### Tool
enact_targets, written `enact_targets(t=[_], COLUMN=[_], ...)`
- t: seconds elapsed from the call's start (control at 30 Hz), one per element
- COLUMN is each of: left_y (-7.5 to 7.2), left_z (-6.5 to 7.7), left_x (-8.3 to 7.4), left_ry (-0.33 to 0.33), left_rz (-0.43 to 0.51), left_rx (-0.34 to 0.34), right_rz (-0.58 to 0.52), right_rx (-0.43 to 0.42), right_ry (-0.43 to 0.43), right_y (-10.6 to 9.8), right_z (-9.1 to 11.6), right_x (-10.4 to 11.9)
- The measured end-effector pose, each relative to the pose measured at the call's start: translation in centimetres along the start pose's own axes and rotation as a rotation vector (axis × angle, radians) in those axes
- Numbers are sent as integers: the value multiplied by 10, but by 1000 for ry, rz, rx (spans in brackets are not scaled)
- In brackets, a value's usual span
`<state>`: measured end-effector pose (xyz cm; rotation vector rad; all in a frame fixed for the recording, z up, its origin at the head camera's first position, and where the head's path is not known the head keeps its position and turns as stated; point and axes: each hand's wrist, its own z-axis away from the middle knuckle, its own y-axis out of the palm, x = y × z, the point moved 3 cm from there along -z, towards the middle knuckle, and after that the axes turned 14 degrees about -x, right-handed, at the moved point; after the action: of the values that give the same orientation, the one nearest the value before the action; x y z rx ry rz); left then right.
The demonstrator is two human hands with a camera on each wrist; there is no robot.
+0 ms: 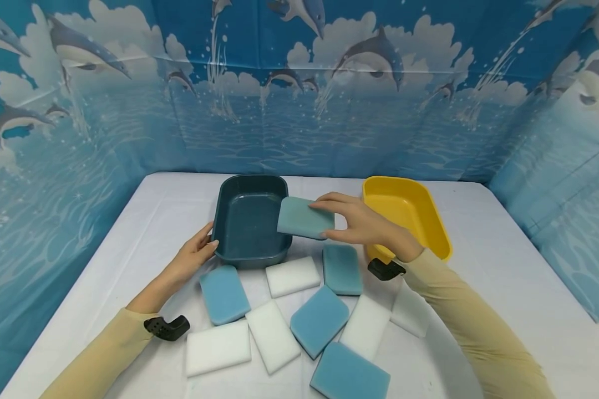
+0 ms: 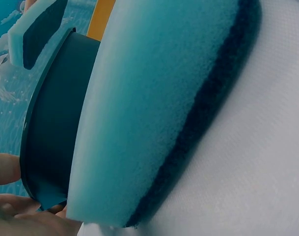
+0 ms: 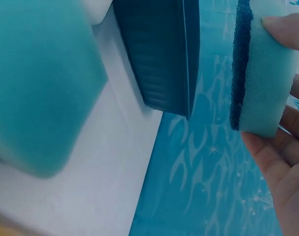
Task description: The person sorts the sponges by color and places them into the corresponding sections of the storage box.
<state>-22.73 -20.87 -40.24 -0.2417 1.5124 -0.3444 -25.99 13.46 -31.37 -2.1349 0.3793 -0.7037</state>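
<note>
Above the teal bin's rim (image 1: 285, 187), the right hand (image 1: 363, 223) holds a sponge (image 1: 301, 218).

1. A plain beige left sleeve (image 1: 102, 354) is covering the forearm and ending near the wrist.
2. A matching right sleeve (image 1: 471, 316) is running the length of the other forearm, its cloth creasing softly into folds.
3. A small black left wrist device (image 1: 167, 328) is sitting by the cuff, showing a curved body and a rounded end.
4. A similar black right wrist device (image 1: 386, 270) is jutting out beside the other cuff.
5. The left fingers (image 2: 7, 168) and right fingers (image 3: 291, 32) are showing bare.
</note>
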Motion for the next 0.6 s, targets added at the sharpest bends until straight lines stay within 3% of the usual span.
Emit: enact_targets(t=[0.3,0.6], left_y=[0,0], left_z=[1,0], left_x=[-2,-2], left_ry=[11,12], left_rz=[29,35], left_rx=[10,2], right_rz=[-49,-79], right_rx=[-6,8], right_ry=[-63,-48], right_y=[15,25], right_z=[-22,-34], right_x=[-2,-3])
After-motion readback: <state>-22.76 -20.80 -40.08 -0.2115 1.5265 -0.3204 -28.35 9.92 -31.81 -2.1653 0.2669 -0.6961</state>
